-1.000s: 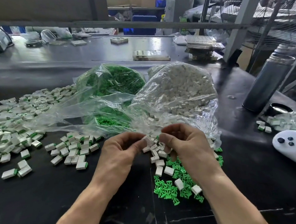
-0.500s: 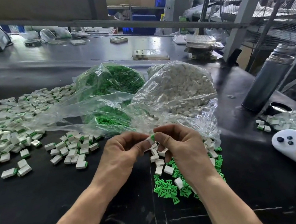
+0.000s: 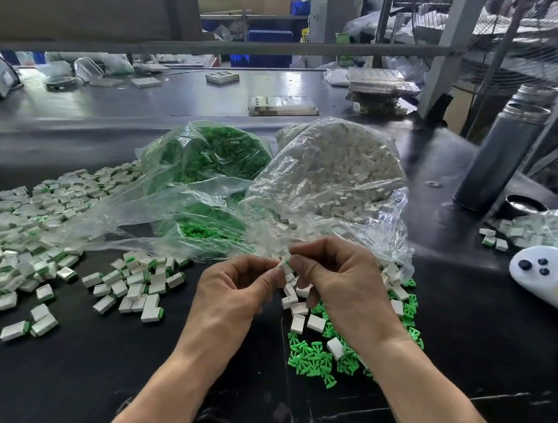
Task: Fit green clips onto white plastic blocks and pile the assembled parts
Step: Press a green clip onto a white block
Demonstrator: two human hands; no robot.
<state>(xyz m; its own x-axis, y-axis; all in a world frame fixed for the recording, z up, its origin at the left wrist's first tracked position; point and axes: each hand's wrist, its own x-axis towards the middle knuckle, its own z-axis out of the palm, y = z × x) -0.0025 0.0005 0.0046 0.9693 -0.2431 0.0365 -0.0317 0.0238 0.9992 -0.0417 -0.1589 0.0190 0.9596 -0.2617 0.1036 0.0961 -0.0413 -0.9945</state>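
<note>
My left hand (image 3: 234, 293) pinches a small white block (image 3: 282, 266) just above the black table. My right hand (image 3: 338, 281) pinches a green clip (image 3: 287, 262) against the end of that block. Beneath the hands lie loose white blocks (image 3: 305, 322) and a scatter of green clips (image 3: 311, 356). Assembled white-and-green parts (image 3: 134, 288) lie in a loose group to the left, with a bigger pile (image 3: 8, 239) at the far left.
Behind the hands stand an open clear bag of green clips (image 3: 207, 160) and a clear bag of white blocks (image 3: 338, 170). A dark metal flask (image 3: 495, 157) and a white controller (image 3: 550, 279) lie at the right. Another bag of parts (image 3: 548, 231) sits at the right edge.
My hands have come closer together. A second ago only the white block showed between the fingers; now a green clip is at its end, pinched by my right hand.
</note>
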